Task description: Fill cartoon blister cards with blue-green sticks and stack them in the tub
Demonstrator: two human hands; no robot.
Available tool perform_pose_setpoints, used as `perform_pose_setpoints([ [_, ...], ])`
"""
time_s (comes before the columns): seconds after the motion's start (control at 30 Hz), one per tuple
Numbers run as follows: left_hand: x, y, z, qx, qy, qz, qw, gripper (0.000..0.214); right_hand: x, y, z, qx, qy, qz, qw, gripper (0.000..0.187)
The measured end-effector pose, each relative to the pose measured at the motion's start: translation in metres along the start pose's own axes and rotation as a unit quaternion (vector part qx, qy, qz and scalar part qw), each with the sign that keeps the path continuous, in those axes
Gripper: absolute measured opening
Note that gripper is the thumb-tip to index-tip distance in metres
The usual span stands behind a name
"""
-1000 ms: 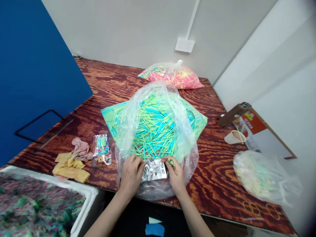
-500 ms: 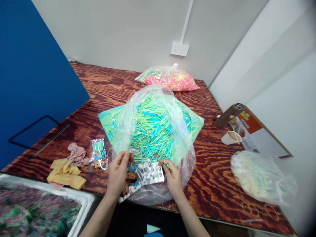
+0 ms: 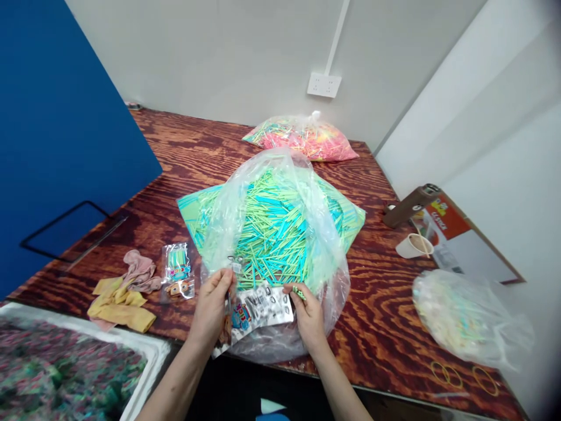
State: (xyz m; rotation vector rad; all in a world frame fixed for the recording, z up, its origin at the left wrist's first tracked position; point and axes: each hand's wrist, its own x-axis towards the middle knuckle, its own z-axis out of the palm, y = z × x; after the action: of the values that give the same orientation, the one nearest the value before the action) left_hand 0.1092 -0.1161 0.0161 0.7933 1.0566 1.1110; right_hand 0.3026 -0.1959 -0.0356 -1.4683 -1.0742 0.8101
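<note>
My left hand (image 3: 211, 308) pinches a small printed clear packet (image 3: 236, 316) by its top edge, lifted off the pile. My right hand (image 3: 308, 314) is closed on a few green sticks (image 3: 298, 292) and touches the right end of a flat stack of printed packets (image 3: 269, 304). Both hands rest at the near side of a big clear bag of green and blue sticks (image 3: 274, 231) lying open on the wooden table (image 3: 377, 310).
A filled packet (image 3: 177, 272) and yellow and pink cloths (image 3: 123, 292) lie to the left. A bag of pink and yellow sticks (image 3: 302, 137) sits at the back. Right: a paper cup (image 3: 414, 245), brown tube (image 3: 409, 204), another plastic bag (image 3: 468, 318), rubber bands (image 3: 464, 374). A white bin (image 3: 149, 354) stands lower left.
My left hand has peeled one packet off the stack and raised it, turning its printed side into view. The right hand has stayed in place with the sticks.
</note>
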Motion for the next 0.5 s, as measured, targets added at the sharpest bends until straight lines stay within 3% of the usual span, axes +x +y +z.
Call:
perform_pose_setpoints([
  [0.2, -0.0067, 0.0013, 0.0033, 0.052, -0.052, -0.057, 0.996, 0.046, 0.0002, -0.0013, -0.0002, 0.005, 0.001, 0.005, 1.0, 0.02],
  [0.5, -0.0045, 0.0003, 0.0019, 0.108, -0.004, 0.031, 0.994, 0.03, 0.0005, 0.0006, 0.0005, -0.002, -0.001, -0.012, 1.0, 0.017],
])
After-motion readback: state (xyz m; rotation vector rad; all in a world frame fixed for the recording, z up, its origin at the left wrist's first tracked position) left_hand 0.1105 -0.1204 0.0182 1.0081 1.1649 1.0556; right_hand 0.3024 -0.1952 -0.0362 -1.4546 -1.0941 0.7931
